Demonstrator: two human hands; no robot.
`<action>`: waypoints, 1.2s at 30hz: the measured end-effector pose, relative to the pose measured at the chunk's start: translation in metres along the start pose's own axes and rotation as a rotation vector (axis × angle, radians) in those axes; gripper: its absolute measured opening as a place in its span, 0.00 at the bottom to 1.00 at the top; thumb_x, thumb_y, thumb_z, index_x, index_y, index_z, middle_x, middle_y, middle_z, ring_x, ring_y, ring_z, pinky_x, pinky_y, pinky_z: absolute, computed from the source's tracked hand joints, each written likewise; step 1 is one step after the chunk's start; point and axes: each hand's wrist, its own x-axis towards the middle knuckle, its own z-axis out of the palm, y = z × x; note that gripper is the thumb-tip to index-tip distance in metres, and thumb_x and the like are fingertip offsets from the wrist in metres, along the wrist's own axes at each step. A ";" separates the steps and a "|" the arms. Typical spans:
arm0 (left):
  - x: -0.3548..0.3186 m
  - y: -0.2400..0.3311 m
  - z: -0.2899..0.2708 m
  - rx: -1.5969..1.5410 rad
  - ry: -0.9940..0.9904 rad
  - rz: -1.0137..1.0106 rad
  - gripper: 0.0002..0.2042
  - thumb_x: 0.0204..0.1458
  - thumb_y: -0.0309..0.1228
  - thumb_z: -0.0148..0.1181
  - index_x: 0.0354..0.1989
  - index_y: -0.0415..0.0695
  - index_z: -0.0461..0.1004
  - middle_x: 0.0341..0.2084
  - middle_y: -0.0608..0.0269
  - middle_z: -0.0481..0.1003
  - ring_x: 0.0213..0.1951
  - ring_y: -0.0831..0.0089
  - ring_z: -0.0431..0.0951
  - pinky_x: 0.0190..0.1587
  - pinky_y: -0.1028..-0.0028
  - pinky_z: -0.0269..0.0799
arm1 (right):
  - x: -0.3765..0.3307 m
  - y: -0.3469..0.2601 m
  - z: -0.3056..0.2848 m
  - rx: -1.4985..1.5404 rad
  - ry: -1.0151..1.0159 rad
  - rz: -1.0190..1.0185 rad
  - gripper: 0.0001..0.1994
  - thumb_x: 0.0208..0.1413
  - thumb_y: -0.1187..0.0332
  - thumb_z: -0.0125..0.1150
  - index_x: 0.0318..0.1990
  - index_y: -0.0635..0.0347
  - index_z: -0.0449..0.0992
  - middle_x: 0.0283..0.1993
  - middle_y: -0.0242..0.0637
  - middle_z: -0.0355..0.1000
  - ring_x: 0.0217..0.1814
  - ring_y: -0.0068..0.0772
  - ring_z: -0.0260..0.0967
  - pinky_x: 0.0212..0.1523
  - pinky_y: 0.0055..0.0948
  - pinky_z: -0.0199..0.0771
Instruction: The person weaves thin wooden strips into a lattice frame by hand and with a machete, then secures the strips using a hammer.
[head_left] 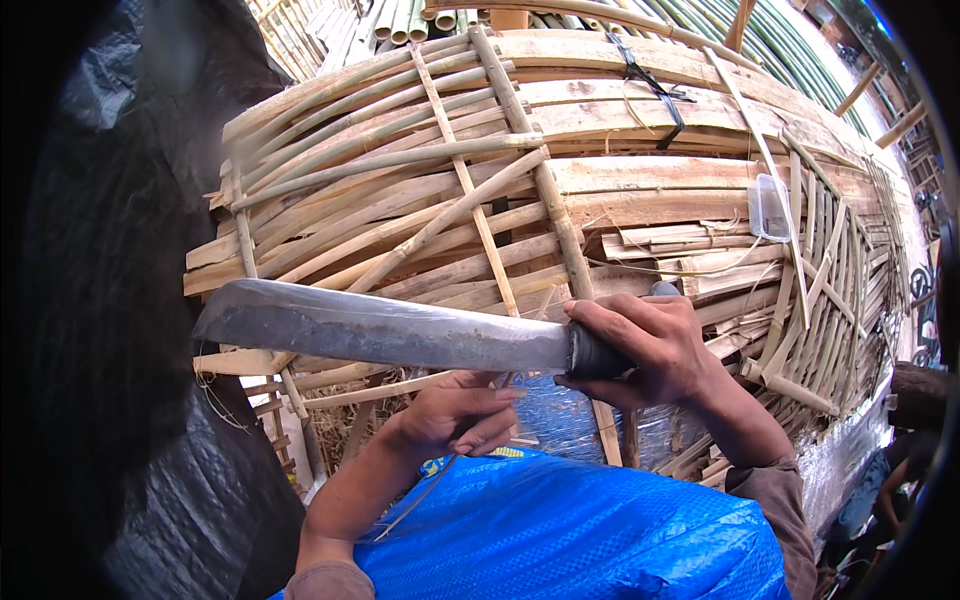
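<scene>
My right hand (648, 345) grips a machete (390, 328), its blade reaching left over my left hand (465, 415), which pinches a thin strip (428, 491); beyond both lies a bamboo lattice (400, 158).

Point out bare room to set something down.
Barest: the planks between the bamboo crosspiece and clear plastic container, below the black strap; the blue tarp between the forearms, though draped. Crowded: the bamboo lattice at left, and around the machete in the right grip.
</scene>
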 end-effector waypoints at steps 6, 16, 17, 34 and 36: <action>0.006 -0.001 0.017 -0.095 0.084 0.080 0.36 0.67 0.38 0.50 0.76 0.59 0.34 0.24 0.71 0.71 0.12 0.86 0.63 0.18 0.81 0.64 | -0.001 -0.015 0.012 0.012 -0.055 -0.030 0.33 0.44 0.48 0.72 0.57 0.54 0.73 0.34 0.29 0.72 0.25 0.28 0.75 0.19 0.27 0.69; 0.008 -0.005 0.011 -0.053 0.082 0.043 0.38 0.66 0.35 0.52 0.76 0.58 0.33 0.21 0.72 0.69 0.12 0.86 0.65 0.18 0.81 0.63 | -0.001 -0.015 0.007 0.052 -0.112 0.004 0.35 0.39 0.54 0.77 0.55 0.62 0.74 0.39 0.37 0.79 0.29 0.32 0.79 0.23 0.27 0.75; 0.008 -0.007 0.009 -0.070 0.066 0.052 0.38 0.66 0.35 0.52 0.76 0.58 0.33 0.21 0.72 0.69 0.12 0.86 0.65 0.18 0.81 0.63 | -0.001 -0.014 0.008 0.056 -0.117 0.005 0.35 0.39 0.53 0.77 0.55 0.61 0.74 0.39 0.37 0.79 0.29 0.32 0.79 0.23 0.27 0.75; 0.004 -0.017 0.000 -0.053 0.051 0.013 0.31 0.68 0.30 0.42 0.76 0.57 0.37 0.27 0.64 0.73 0.11 0.83 0.63 0.17 0.79 0.62 | -0.007 0.001 0.000 0.040 -0.014 0.038 0.32 0.42 0.50 0.74 0.55 0.54 0.74 0.36 0.31 0.76 0.28 0.33 0.78 0.22 0.30 0.73; 0.009 -0.020 -0.005 -0.056 -0.066 0.095 0.34 0.67 0.29 0.43 0.76 0.57 0.33 0.42 0.58 0.74 0.11 0.81 0.65 0.15 0.77 0.62 | -0.008 -0.006 0.002 0.052 -0.077 0.043 0.32 0.42 0.49 0.74 0.55 0.54 0.74 0.34 0.30 0.74 0.26 0.32 0.77 0.21 0.30 0.71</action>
